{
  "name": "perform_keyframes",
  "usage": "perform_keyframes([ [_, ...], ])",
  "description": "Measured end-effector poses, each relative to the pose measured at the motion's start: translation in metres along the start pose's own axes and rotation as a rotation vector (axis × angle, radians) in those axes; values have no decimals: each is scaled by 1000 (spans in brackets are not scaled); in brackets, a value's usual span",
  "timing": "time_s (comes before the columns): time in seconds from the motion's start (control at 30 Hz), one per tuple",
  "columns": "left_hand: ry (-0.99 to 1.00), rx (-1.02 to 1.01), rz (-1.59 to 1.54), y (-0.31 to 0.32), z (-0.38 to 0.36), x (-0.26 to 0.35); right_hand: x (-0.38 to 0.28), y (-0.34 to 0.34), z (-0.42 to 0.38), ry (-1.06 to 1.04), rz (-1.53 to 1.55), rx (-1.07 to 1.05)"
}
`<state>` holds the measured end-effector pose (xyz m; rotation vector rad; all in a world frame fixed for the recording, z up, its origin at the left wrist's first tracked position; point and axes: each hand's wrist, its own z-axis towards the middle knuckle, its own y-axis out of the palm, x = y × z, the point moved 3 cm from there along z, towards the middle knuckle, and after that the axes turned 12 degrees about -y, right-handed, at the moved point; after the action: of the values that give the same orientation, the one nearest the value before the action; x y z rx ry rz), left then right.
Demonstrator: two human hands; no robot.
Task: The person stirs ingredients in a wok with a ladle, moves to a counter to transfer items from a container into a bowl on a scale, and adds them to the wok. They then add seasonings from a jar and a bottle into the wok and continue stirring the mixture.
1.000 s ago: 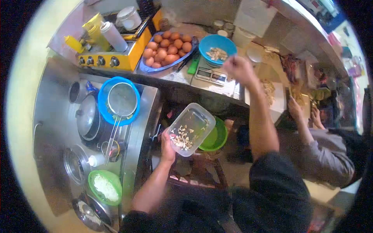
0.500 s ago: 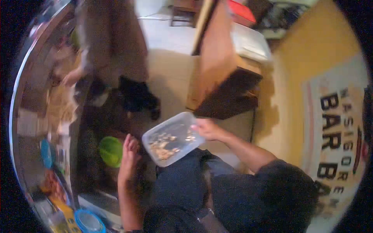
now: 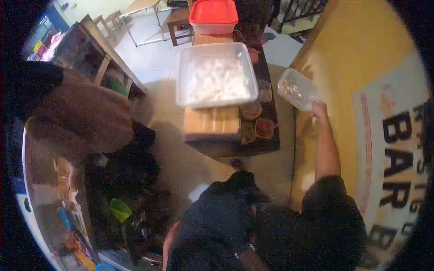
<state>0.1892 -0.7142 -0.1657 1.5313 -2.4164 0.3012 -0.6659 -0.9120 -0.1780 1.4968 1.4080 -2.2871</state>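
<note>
My right hand (image 3: 319, 112) grips the near end of a small translucent plastic container (image 3: 296, 90), held out to the right beside the yellow wall. A few brownish food bits lie in it, and it is tilted. Of my left arm only a strip of forearm (image 3: 169, 241) shows beside my dark clothes; the hand itself is out of sight. Ahead, a larger translucent container (image 3: 179, 92) with many pale pieces rests on a wooden table (image 3: 212, 122). It is blurred.
A red-lidded container (image 3: 214, 13) stands farther back. Small tubs (image 3: 264, 128) line the lower surface right of the table. Another person in brown clothing (image 3: 86, 117) is at the left. A green plastic scoop-like thing (image 3: 120, 210) is low left. A lettered banner (image 3: 393, 149) hangs right.
The view has swung toward the table. My right hand has carried the small container away from my lap, out to the right. My left hand has dropped from sight.
</note>
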Motion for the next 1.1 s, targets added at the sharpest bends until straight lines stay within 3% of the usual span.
perform_keyframes([
  [0.07,-107,70,22,22,27,-3,-16,47,54,127,252,-78],
  [0.1,-149,86,32,28,39,-7,-13,71,76,71,237,-109],
  [0.13,145,-16,67,4,141,-120,-6,101,109,9,231,-142],
  [0.2,16,18,42,35,118,-66,7,151,153,49,122,-241],
  [0.3,-134,119,-10,86,38,82,9,194,180,57,-46,-381],
  [0.37,-99,201,-38,97,19,139,4,192,181,4,-132,-372],
  [0.47,-1,225,-100,105,23,148,-40,150,129,-372,-286,61],
  [0.5,37,220,-127,103,31,142,-88,132,91,-520,-249,136],
  [0.53,33,214,-183,106,40,132,-137,115,47,-510,192,-240],
  [0.57,-9,243,-129,116,35,136,-118,137,23,-725,65,-375],
  [0.6,-52,271,-73,127,26,150,-107,167,-7,-554,23,-614],
  [0.63,-97,301,-13,133,18,155,-105,188,-32,-788,-69,-761],
  [0.73,-71,320,65,142,32,121,-113,238,-69,-891,56,-963],
  [0.9,-55,395,-159,155,24,58,-79,316,-62,-1000,-75,-973],
  [0.97,-70,362,-354,167,29,7,-74,327,-61,-1017,-104,-1016],
  [1.1,-138,494,-252,195,31,-82,-83,323,-61,-976,-127,-1117],
])
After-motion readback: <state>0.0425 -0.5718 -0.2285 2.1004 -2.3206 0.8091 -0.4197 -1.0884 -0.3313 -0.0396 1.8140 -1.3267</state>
